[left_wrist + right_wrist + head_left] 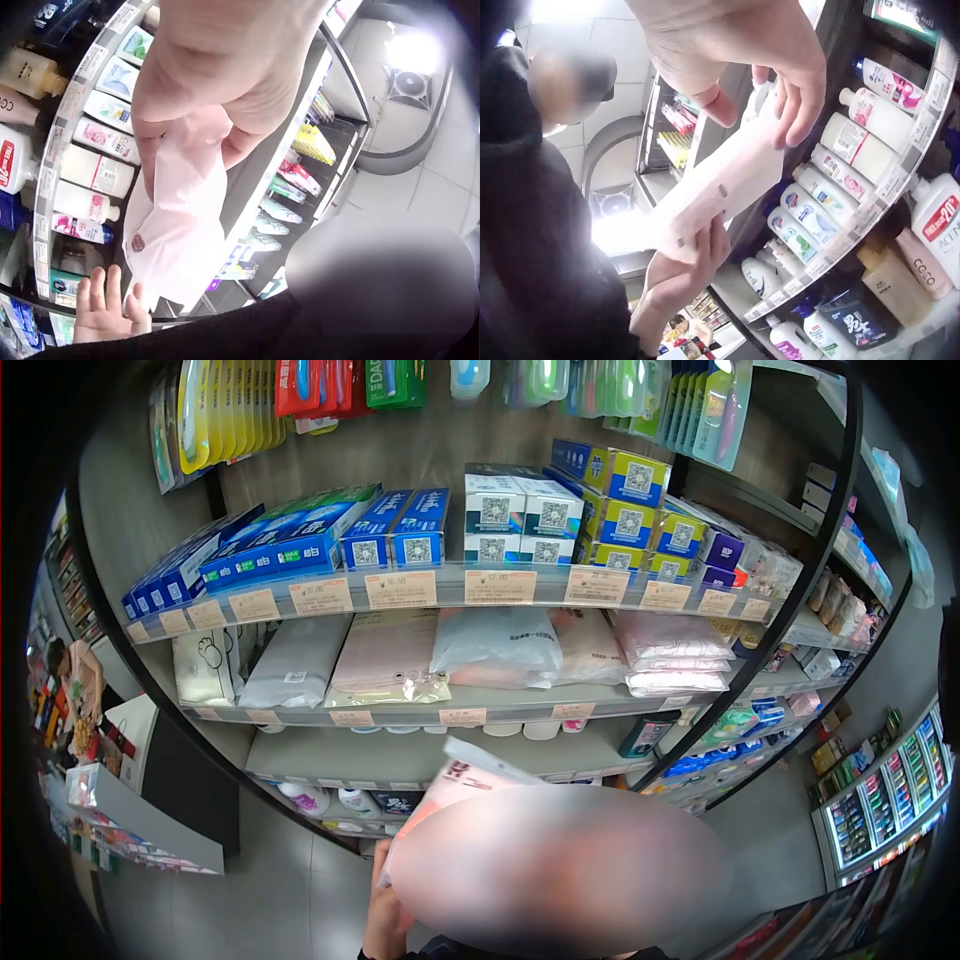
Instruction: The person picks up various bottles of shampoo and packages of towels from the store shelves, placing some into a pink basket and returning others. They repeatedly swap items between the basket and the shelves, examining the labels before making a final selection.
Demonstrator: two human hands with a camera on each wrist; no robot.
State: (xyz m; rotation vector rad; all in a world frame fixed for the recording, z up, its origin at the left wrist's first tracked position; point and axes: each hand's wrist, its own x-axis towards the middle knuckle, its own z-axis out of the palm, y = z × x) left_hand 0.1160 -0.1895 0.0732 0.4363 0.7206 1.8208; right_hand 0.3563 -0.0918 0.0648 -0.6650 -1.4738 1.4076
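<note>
A pale pink soft package (pixel 455 785) (pixel 180 202) (pixel 720 180) is tilted in front of the shelves. My left hand (pixel 388 910) (pixel 225 75) (pixel 686 274) grips one end, its fingers and thumb bent round the plastic. At the other end is my right hand (pixel 111 311) (pixel 742 56), thumb and fingers apart; in the right wrist view its fingers overlap the package's end, and whether they touch it I cannot tell. A blurred patch hides the right hand and much of the package in the head view.
Boxes (pixel 420 540) line the upper shelf, with hanging packs (pixel 235 420) above. Soft packages (pixel 495 645) lie on the shelf below, and bottles (pixel 859 150) stand lower down. A person (pixel 80 680) is by a counter at left; more shelving (pixel 885 795) is at right.
</note>
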